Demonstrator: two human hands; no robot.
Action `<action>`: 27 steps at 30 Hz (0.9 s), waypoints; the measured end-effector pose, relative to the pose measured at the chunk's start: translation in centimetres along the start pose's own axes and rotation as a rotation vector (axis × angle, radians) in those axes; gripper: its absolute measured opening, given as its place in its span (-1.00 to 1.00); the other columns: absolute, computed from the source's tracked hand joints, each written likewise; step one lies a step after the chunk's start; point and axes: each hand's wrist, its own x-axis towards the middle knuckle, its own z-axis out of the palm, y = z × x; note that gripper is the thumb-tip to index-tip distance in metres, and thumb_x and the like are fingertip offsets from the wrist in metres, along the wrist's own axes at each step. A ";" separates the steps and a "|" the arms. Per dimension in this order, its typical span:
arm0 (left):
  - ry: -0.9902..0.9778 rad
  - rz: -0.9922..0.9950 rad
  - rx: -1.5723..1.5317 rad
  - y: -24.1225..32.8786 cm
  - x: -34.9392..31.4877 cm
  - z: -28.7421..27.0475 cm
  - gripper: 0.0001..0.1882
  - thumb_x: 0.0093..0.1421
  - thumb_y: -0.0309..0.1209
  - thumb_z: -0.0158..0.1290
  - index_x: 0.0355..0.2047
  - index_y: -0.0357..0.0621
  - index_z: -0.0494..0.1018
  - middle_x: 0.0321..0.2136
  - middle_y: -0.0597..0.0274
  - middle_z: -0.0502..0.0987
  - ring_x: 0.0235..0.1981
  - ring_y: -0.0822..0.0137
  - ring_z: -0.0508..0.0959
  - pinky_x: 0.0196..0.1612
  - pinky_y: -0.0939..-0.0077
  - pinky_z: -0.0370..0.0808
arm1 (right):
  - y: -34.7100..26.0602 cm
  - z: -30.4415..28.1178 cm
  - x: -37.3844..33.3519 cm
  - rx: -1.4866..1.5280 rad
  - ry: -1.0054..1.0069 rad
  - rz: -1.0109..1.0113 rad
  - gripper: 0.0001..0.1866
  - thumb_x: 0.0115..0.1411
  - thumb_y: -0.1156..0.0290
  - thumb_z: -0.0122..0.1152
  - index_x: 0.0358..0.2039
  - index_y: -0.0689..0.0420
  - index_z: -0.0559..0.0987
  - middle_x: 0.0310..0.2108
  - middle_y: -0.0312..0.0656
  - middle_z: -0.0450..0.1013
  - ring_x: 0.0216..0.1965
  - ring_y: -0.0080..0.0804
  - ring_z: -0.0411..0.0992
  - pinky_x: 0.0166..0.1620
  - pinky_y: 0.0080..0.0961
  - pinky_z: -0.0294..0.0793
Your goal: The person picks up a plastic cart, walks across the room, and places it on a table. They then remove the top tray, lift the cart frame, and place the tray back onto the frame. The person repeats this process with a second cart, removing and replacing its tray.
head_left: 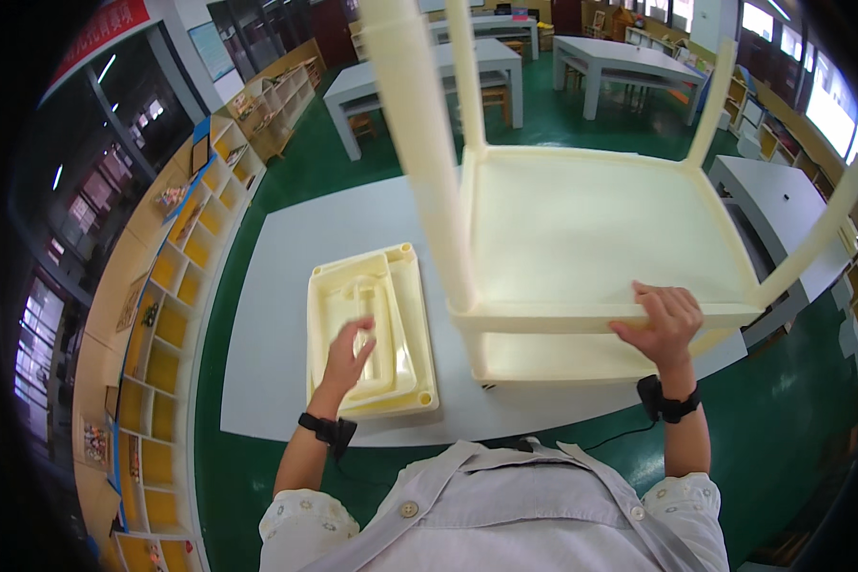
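Observation:
A cream-coloured plastic shelf rack (601,219) stands on the grey table (286,229), its tubular posts rising from the corners of the upper tray. A lower tier shows beneath that tray. My right hand (665,326) grips the near rim of the upper tray, fingers over the edge and thumb to the left. To the left of the rack lies a loose cream tray (422,367) with smaller cream plastic parts (391,315) stacked in it. Over these parts hovers my left hand (348,357), fingers apart and holding nothing; it is slightly blurred.
Along the left wall runs a low wooden shelf unit (167,324) with yellow-backed compartments. More grey tables (491,62) stand farther back, and another grey table (782,191) is at the right. Green floor (296,181) surrounds them. Each wrist wears a black band; a cable trails from the right one.

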 end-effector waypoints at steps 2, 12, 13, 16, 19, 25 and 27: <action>0.027 0.047 -0.571 5.9 5.4 -1.4 -0.54 0.16 -0.51 -0.01 0.09 -0.24 0.26 0.03 0.15 0.39 0.08 0.27 0.38 0.18 0.35 0.25 | -1.1 0.6 0.6 0.031 0.016 -0.035 -0.51 -0.10 -0.08 0.35 -0.52 0.14 0.53 -0.55 -0.28 0.49 -0.53 -0.33 0.44 -0.45 -0.48 0.40; 0.257 0.113 -0.702 21.1 7.6 -0.5 -0.71 0.11 -0.27 0.16 -0.57 -0.18 0.36 -0.69 0.30 0.39 -0.68 0.51 0.37 -0.59 0.63 0.31 | -3.3 0.2 3.5 0.152 -0.281 0.006 -0.57 -0.08 -0.01 0.33 -0.43 0.12 0.56 -0.33 -0.21 0.54 -0.34 -0.33 0.47 -0.30 -0.43 0.49; 0.242 0.106 -0.804 21.2 8.0 -0.5 -0.75 0.11 -0.32 0.14 -0.57 -0.19 0.37 -0.70 0.31 0.38 -0.69 0.52 0.35 -0.60 0.64 0.29 | -3.4 0.3 4.1 0.196 -0.305 -0.021 -0.56 -0.05 -0.03 0.31 -0.40 0.11 0.56 -0.30 -0.21 0.54 -0.30 -0.32 0.48 -0.27 -0.43 0.49; 0.189 0.073 -1.011 21.1 8.5 -0.4 -0.80 0.12 -0.44 0.09 -0.59 -0.19 0.36 -0.74 0.35 0.33 -0.73 0.56 0.30 -0.64 0.66 0.23 | -4.3 0.8 5.6 0.259 -0.344 -0.111 -0.52 0.00 -0.08 0.24 -0.29 0.09 0.56 -0.22 -0.21 0.53 -0.20 -0.29 0.49 -0.19 -0.44 0.48; 0.103 0.084 -1.024 20.9 9.2 -0.6 -0.78 0.11 -0.46 0.09 -0.63 -0.18 0.34 -0.78 0.36 0.29 -0.77 0.55 0.26 -0.67 0.66 0.18 | -5.1 2.2 5.7 0.193 -0.384 -0.098 -0.42 0.04 -0.17 0.13 -0.16 0.07 0.54 -0.14 -0.21 0.52 -0.05 -0.31 0.47 -0.15 -0.47 0.49; -0.260 0.188 -1.316 17.4 10.6 -2.0 -0.76 0.09 -0.50 0.07 -0.68 -0.17 0.30 -0.82 0.37 0.25 -0.80 0.54 0.22 -0.70 0.64 0.14 | -6.5 3.1 5.4 0.158 -0.354 -0.059 -0.40 0.03 -0.23 0.10 -0.21 0.07 0.56 -0.13 -0.24 0.52 -0.10 -0.38 0.50 -0.27 -0.52 0.51; -0.077 0.112 -1.208 18.8 10.4 -2.3 -0.75 0.08 -0.51 0.06 -0.69 -0.16 0.28 -0.82 0.38 0.24 -0.80 0.54 0.21 -0.70 0.64 0.12 | -6.6 3.4 5.6 0.161 -0.345 -0.043 -0.40 0.02 -0.23 0.12 -0.23 0.08 0.56 -0.15 -0.24 0.53 -0.11 -0.38 0.50 -0.29 -0.53 0.51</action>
